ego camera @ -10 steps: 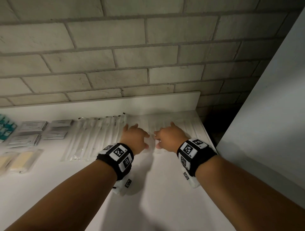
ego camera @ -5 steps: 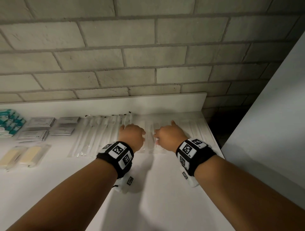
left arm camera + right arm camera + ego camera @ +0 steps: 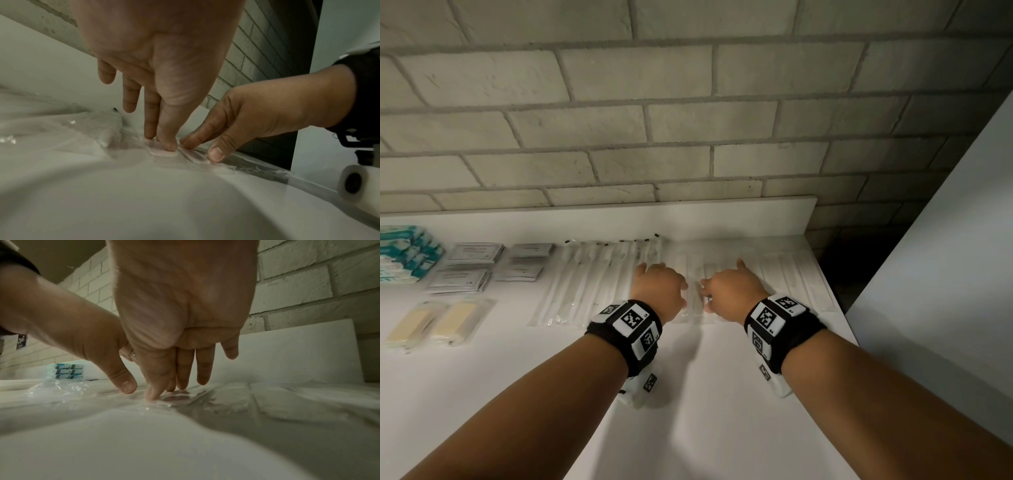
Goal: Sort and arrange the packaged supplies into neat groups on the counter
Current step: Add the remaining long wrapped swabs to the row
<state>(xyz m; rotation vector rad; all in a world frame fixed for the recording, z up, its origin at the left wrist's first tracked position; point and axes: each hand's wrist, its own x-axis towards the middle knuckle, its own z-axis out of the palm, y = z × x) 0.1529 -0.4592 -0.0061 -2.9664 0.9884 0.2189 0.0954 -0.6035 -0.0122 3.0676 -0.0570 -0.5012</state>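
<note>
Several clear plastic packets (image 3: 695,294) lie side by side on the white counter (image 3: 688,411) near the back wall. My left hand (image 3: 659,291) presses one down with thumb and forefinger tips (image 3: 168,146). My right hand (image 3: 732,291) rests right beside it, forefinger and thumb touching the same film (image 3: 180,395). Fingers of both hands are fairly straight and nothing is lifted. A row of long clear packets with white sticks (image 3: 599,274) lies to the left of my hands. More clear packets (image 3: 791,274) lie to the right.
Further left are grey flat sachets (image 3: 476,267), teal-and-white packs (image 3: 404,253) and two cream bars in clear wrap (image 3: 438,322). A brick wall (image 3: 688,137) backs the counter. A white panel (image 3: 945,274) stands at the right, past a dark gap (image 3: 842,260).
Both hands stay on the clear packets and have hardly moved. The head view has shifted slightly.
</note>
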